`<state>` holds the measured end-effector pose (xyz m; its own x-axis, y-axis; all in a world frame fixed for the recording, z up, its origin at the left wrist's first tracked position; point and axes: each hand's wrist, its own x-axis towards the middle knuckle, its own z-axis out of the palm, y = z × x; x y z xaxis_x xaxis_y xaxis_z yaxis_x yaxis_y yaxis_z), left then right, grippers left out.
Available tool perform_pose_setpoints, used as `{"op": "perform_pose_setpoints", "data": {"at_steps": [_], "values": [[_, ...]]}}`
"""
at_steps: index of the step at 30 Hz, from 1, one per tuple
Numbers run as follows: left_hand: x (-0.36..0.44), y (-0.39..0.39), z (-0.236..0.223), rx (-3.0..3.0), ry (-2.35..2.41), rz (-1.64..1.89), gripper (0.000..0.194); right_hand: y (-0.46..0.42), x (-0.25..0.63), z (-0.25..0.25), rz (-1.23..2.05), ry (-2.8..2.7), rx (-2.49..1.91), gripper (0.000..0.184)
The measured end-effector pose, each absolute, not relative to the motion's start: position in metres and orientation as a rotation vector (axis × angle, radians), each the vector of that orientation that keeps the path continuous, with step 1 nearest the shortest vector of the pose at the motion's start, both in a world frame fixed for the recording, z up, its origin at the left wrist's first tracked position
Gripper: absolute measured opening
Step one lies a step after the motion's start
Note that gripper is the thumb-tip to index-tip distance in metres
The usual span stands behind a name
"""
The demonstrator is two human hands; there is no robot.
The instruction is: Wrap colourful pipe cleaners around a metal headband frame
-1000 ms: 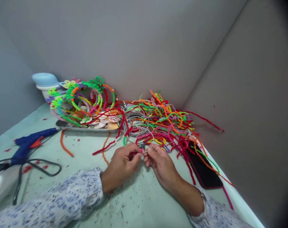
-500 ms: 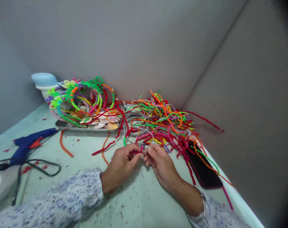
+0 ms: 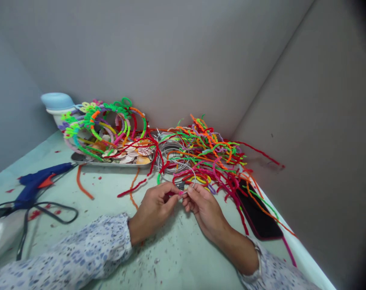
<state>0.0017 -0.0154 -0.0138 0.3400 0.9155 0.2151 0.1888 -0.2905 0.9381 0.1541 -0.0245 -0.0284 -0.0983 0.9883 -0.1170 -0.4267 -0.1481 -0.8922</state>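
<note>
Between thumb and index finger my left hand (image 3: 158,203) pinches a short pink pipe cleaner (image 3: 180,193), mostly hidden by the fingers. Right beside it, my right hand (image 3: 203,205) grips the end of a thin silvery wire ring (image 3: 195,175), whose loop rises above the fingers. The pink piece lies against the wire's end where the fingertips nearly meet. Just behind the hands are scissors (image 3: 180,185), partly covered. Beyond them sit coiled wire rings (image 3: 173,157) and a tangled heap of coloured pipe cleaners (image 3: 213,145).
A metal tray (image 3: 122,164) holds shells, with pipe-cleaner-wrapped rings (image 3: 94,121) on it. At left lie a blue glue gun (image 3: 34,181) and its black cord (image 3: 62,220). Behind stands a blue-lidded container (image 3: 57,102). A phone (image 3: 261,217) rests near the table's right edge.
The pink pipe cleaner's tip stood up at the fingertips half a second ago; now it lies lower against the wire. Both hands stay in nearly the same place.
</note>
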Motion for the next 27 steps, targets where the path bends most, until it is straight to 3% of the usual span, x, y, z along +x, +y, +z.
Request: {"op": "perform_pose_setpoints", "data": {"at_steps": [27], "values": [[0.0011,-0.0151,-0.0107,1.676,0.96,0.945,0.013,-0.0236,0.1556,-0.0272,1.517,-0.81,-0.931,0.02]]}}
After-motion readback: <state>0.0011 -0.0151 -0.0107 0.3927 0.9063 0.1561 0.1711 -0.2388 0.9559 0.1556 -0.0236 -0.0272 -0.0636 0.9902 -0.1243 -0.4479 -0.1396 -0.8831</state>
